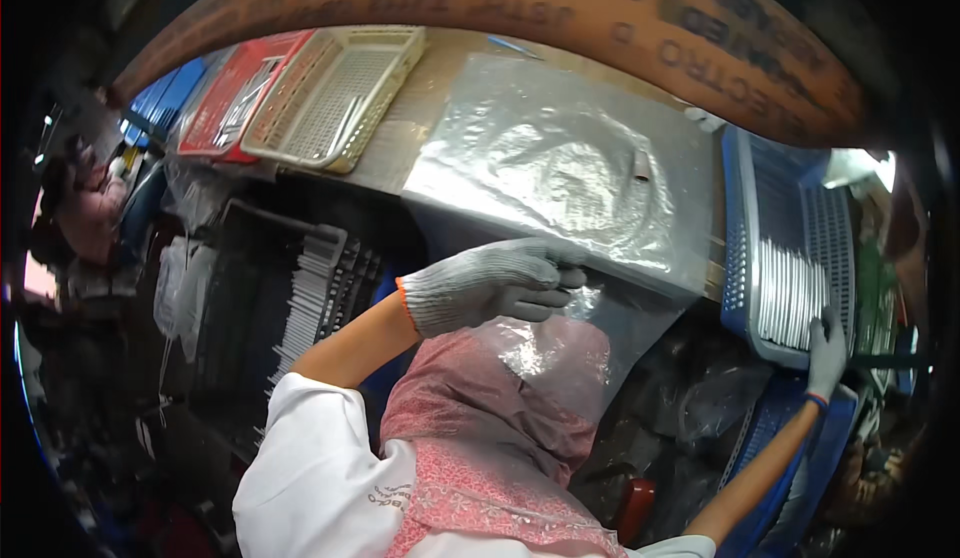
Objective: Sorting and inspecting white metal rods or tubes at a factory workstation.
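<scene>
Step, I'd judge: picking silvery rods (790, 293) from blue basket (737, 248) at right | Right hand (827, 355): fingers at rods' near end, grasp I can't tell | Left hand (488, 283): fingers half-curled, grip unclear, beside plastic sheet (500, 133) | Next: calls for secure finger hold
</scene>
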Demonstrator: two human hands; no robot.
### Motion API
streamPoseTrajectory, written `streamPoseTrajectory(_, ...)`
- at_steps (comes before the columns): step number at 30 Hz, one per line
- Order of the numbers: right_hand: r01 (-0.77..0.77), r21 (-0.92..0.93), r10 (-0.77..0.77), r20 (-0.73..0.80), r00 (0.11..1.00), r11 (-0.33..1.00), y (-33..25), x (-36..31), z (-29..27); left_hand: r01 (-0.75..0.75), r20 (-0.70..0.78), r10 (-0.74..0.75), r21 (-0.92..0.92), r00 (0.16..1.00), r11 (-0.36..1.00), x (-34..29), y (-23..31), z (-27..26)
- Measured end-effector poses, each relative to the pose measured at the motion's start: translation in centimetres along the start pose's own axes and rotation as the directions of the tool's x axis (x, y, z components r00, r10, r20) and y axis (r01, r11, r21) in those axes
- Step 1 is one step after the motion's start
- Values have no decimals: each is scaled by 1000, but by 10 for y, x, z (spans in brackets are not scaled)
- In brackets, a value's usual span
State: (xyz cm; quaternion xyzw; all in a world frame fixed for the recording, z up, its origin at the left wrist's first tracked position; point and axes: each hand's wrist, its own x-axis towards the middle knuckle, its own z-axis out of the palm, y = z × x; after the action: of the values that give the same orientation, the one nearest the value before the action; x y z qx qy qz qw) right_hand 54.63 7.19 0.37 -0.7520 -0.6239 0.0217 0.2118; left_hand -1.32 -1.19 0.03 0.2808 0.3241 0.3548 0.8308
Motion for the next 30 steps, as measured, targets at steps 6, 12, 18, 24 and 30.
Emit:
streamPoseTrajectory(6, 128, 24, -129, 36, 991, 991, 23, 8, 7, -412, -779, 197, -85, 595, 907, -213, -66, -113)
streamPoseTrajectory(12, 92, -206, -111, -82, 990, 974, -42, -24, 2, -584, -992, -116, -72, -38, 808, -339, -143, -167)
streamPoseTrajectory(18, 46, -219, -62, -65, 996, 975, -42, -23, -12, -565, -937, -243, -347, 253, 749, -285, -156, -243)
streamPoseTrajectory(24, -44, -261, 39, -24, 999, 964, -19, -7, -2, -341, -985, -121, -156, 123, 927, -199, -136, -312)
streamPoseTrajectory(30, 48, -298, -79, -94, 992, 953, -27, -14, -13, -143, -968, -164, -192, 188, 971, -152, -132, -415)
